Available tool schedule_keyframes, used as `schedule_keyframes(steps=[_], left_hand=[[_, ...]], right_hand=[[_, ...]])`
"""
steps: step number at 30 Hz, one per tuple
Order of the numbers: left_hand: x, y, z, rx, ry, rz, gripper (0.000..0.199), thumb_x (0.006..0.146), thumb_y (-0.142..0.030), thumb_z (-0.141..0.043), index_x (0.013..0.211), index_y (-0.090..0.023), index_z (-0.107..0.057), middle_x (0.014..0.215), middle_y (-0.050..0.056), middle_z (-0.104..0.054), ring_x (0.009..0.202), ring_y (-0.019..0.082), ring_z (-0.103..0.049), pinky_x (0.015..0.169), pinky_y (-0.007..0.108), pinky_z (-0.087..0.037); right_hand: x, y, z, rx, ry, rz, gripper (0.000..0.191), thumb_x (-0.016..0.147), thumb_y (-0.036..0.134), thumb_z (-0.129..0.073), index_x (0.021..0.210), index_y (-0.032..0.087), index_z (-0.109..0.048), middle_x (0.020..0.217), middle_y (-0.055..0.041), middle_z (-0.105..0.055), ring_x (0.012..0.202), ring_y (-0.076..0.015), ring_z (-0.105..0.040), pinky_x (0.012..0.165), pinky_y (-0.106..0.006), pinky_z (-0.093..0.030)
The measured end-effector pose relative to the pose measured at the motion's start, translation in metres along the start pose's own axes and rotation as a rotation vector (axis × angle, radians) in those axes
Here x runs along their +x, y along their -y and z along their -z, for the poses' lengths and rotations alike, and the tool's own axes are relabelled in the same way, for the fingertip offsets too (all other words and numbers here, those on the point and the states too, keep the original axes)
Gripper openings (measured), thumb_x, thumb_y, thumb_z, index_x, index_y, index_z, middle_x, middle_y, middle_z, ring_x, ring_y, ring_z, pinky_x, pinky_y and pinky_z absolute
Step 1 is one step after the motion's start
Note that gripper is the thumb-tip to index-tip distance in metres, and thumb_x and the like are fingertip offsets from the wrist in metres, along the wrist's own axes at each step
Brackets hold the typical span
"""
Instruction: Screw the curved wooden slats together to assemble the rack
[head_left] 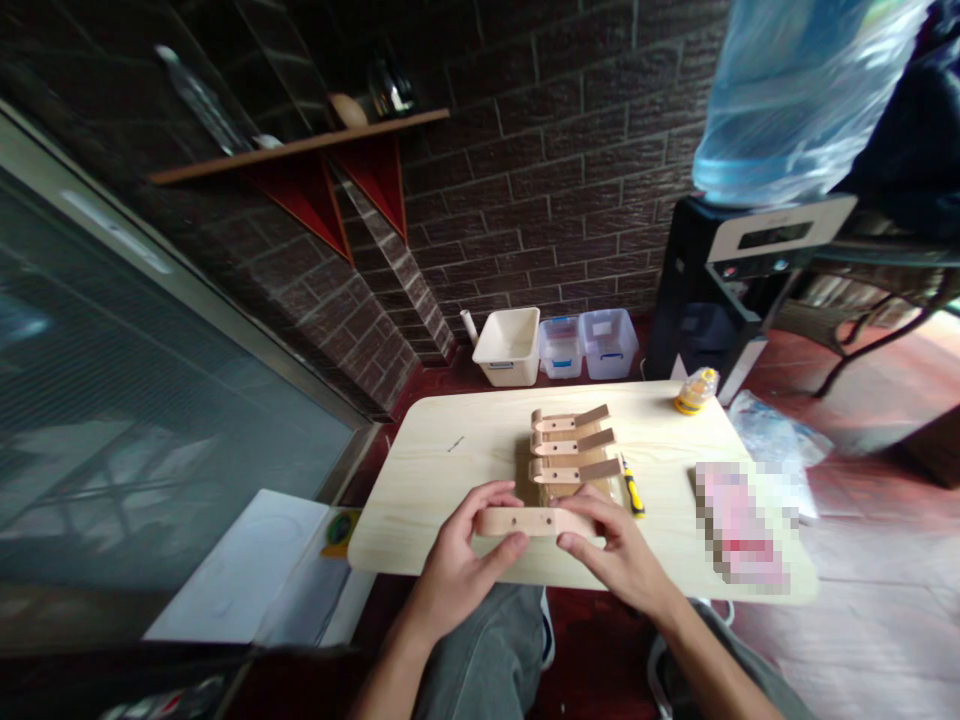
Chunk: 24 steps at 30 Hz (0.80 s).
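Between both hands, over the near edge of the table, is a light wooden wall hook with two dark screw holes facing me. My left hand grips its left end, thumb in front and fingers behind. At the other end, my right hand pinches it the same way. Just beyond, three similar wooden hooks lie in a row, one behind another, on a brownish plastic-wrapped block. Right of them rests a yellow and black screwdriver. My fingers partly cover both ends of the held hook.
The pale table also bears a small dark metal piece, a yellow item in clear wrap and a blurred pink packet. Behind stand a white basket, plastic bins and a water dispenser.
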<state>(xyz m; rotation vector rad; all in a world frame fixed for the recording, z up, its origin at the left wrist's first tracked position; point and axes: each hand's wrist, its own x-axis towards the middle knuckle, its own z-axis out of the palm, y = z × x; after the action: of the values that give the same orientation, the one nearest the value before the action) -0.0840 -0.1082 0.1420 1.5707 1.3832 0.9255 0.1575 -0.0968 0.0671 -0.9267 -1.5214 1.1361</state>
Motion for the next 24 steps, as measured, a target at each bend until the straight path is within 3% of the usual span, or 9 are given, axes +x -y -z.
schedule_keyframes(steps=[5, 9, 12, 16, 18, 21, 24], left_hand=[[-0.001, 0.001, 0.000, 0.054, 0.021, 0.035, 0.034, 0.093, -0.049, -0.079, 0.112, -0.021, -0.073, 0.105, 0.006, -0.077, 0.099, 0.024, -0.073, 0.088, 0.031, -0.057], [-0.006, 0.002, -0.009, 0.071, 0.045, -0.010, 0.029, 0.095, -0.047, -0.078, 0.110, -0.023, -0.071, 0.106, 0.005, -0.074, 0.099, 0.023, -0.073, 0.089, 0.030, -0.057], [-0.007, 0.002, -0.014, 0.083, 0.052, -0.033, 0.027, 0.096, -0.045, -0.076, 0.110, -0.023, -0.070, 0.109, 0.006, -0.074, 0.104, 0.023, -0.073, 0.092, 0.030, -0.057], [-0.005, 0.003, -0.014, 0.101, 0.054, -0.040, 0.024, 0.096, -0.042, -0.077, 0.111, -0.023, -0.072, 0.109, 0.006, -0.075, 0.105, 0.023, -0.073, 0.095, 0.031, -0.056], [-0.004, 0.004, -0.014, 0.102, 0.032, -0.039, 0.025, 0.095, -0.043, -0.077, 0.110, -0.023, -0.073, 0.107, 0.005, -0.075, 0.103, 0.024, -0.073, 0.093, 0.031, -0.057], [-0.004, 0.004, -0.016, 0.094, 0.013, -0.026, 0.027, 0.094, -0.044, -0.077, 0.110, -0.023, -0.073, 0.103, 0.005, -0.075, 0.098, 0.023, -0.073, 0.089, 0.031, -0.057], [-0.004, 0.000, -0.017, 0.104, 0.045, -0.051, 0.023, 0.096, -0.041, -0.075, 0.111, -0.023, -0.073, 0.107, 0.006, -0.076, 0.101, 0.023, -0.073, 0.093, 0.032, -0.057]], right_hand=[[0.001, 0.005, -0.002, -0.053, 0.007, 0.024, 0.032, 0.094, 0.051, -0.081, 0.119, 0.030, -0.080, 0.111, -0.0068, -0.076, 0.105, -0.0270, -0.068, 0.089, -0.037, -0.053], [0.002, 0.005, -0.011, -0.081, -0.052, -0.019, 0.029, 0.092, 0.053, -0.082, 0.098, 0.026, -0.077, 0.094, -0.0036, -0.072, 0.090, -0.0231, -0.065, 0.078, -0.033, -0.050], [0.003, 0.002, -0.018, -0.081, -0.077, -0.054, 0.034, 0.099, 0.054, -0.074, 0.084, 0.024, -0.072, 0.083, -0.0016, -0.067, 0.080, -0.0205, -0.061, 0.069, -0.032, -0.045], [0.003, -0.001, -0.020, -0.079, -0.121, -0.079, 0.054, 0.113, 0.053, -0.047, 0.071, 0.023, -0.063, 0.075, -0.0018, -0.061, 0.076, -0.0195, -0.059, 0.071, -0.033, -0.046], [0.002, -0.001, -0.019, -0.083, -0.125, -0.083, 0.052, 0.112, 0.054, -0.048, 0.075, 0.023, -0.066, 0.076, -0.0021, -0.063, 0.076, -0.0198, -0.059, 0.071, -0.032, -0.047], [0.000, 0.001, -0.019, -0.091, -0.097, -0.083, 0.034, 0.103, 0.055, -0.068, 0.091, 0.024, -0.075, 0.084, -0.0027, -0.070, 0.079, -0.0207, -0.063, 0.066, -0.031, -0.046], [0.000, 0.001, -0.019, -0.095, -0.108, -0.083, 0.041, 0.107, 0.055, -0.060, 0.084, 0.023, -0.070, 0.080, -0.0020, -0.067, 0.076, -0.0201, -0.062, 0.066, -0.031, -0.045]])
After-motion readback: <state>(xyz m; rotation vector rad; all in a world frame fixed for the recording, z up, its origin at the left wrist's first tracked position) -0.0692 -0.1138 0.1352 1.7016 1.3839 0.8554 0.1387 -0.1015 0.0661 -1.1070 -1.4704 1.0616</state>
